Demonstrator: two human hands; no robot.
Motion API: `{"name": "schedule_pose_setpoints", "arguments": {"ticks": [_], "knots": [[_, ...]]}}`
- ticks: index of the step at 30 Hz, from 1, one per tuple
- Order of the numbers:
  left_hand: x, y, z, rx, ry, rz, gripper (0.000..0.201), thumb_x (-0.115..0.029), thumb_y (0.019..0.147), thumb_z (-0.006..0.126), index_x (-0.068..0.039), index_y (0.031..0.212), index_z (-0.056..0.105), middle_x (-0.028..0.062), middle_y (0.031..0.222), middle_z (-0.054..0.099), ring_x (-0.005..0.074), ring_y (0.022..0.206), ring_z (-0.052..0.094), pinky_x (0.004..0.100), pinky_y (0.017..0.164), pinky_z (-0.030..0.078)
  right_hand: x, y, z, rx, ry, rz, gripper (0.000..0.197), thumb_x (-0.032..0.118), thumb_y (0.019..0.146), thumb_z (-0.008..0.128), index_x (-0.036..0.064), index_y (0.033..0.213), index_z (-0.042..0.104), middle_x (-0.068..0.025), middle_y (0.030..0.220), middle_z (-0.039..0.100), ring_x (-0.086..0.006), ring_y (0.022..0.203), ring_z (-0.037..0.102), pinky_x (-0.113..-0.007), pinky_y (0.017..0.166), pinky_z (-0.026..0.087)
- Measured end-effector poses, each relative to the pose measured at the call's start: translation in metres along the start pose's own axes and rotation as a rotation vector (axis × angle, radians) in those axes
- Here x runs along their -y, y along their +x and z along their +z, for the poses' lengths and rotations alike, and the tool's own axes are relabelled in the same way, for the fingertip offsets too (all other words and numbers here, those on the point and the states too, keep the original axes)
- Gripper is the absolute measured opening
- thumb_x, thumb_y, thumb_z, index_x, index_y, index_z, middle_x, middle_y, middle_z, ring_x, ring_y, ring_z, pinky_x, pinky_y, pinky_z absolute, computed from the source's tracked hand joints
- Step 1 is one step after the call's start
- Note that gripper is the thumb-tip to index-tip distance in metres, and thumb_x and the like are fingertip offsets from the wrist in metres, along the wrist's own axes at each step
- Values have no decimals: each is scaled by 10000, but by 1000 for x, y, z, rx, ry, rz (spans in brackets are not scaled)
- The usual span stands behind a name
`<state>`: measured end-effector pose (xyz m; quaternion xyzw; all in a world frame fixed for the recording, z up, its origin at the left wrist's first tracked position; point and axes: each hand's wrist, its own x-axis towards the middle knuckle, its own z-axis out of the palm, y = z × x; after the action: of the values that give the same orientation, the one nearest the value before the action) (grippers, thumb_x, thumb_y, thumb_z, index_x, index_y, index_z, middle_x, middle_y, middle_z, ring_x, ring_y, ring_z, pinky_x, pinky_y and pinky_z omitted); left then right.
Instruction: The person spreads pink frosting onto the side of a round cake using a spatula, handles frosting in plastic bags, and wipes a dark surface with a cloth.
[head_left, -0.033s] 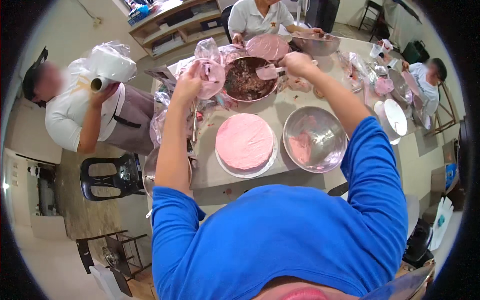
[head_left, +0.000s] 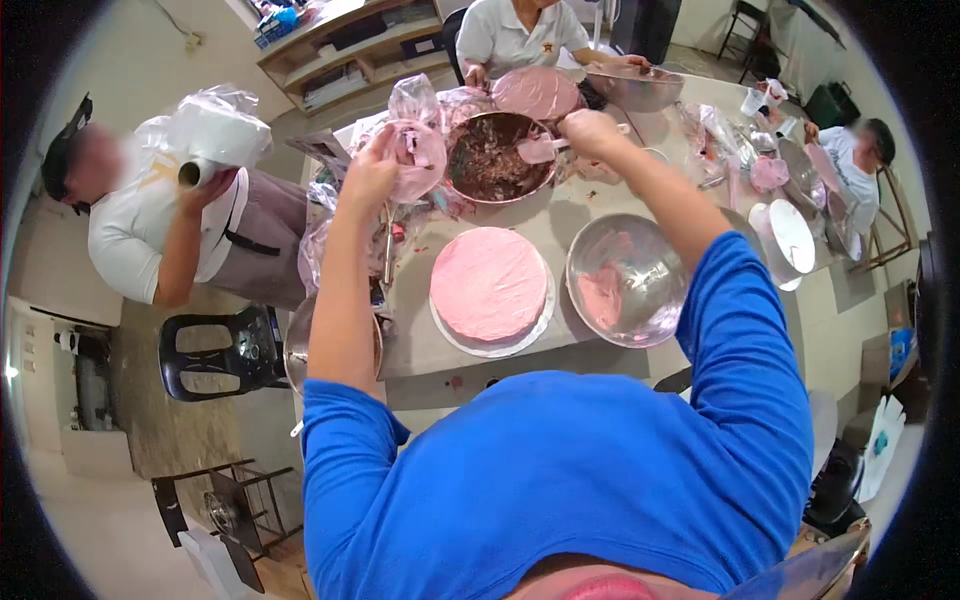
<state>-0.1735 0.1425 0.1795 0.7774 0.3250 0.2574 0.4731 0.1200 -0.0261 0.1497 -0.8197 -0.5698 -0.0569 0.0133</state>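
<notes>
My left hand [head_left: 370, 172] grips a clear plastic tub [head_left: 418, 165] smeared with pink, tilted so that its opening shows. In my right hand [head_left: 594, 134], closed around the handle, is a spatula [head_left: 538, 149] with pink on its blade. The blade is over the right side of a metal bowl [head_left: 487, 198] with crumbly dark brown stuff [head_left: 490, 158] in it. Nearer to me sits a round cake [head_left: 489, 283] covered in pink frosting, on a white round board [head_left: 541, 327]. To its right stands a wide metal bowl [head_left: 655, 290] with a pink smear inside.
A whisk [head_left: 389, 250] lies left of the cake. Beneath my left forearm is another metal bowl [head_left: 298, 345]. Across the table [head_left: 410, 340], a person [head_left: 510, 35] sits by a second pink cake [head_left: 536, 92]. At left a person [head_left: 150, 230] holds a wrapped roll [head_left: 225, 140].
The spatula blade has turned and shifted slightly right and down over the brown stuff. My left hand and the tub have moved slightly left, and my right forearm a little left.
</notes>
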Motion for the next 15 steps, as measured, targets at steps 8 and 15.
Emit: {"name": "schedule_pose_setpoints", "arguments": {"ticks": [8, 15], "knots": [[9, -30, -21, -36, -262, 37, 558, 47, 717, 417, 38, 1273, 364, 67, 1142, 512, 63, 799, 509, 162, 691, 400, 27, 49, 66, 231, -221, 43, 220, 172, 752, 513, 132, 905, 665, -48, 935, 649, -199, 850, 629, -363, 664, 483], [11, -37, -31, -4, -396, -34, 613, 70, 673, 388, 31, 1284, 350, 87, 1231, 450, 107, 1003, 476, 196, 837, 368, 32, 55, 85, 239, -171, 66, 195, 133, 726, 533, 120, 871, 663, -71, 905, 651, -221, 867, 624, -401, 756, 432]]}}
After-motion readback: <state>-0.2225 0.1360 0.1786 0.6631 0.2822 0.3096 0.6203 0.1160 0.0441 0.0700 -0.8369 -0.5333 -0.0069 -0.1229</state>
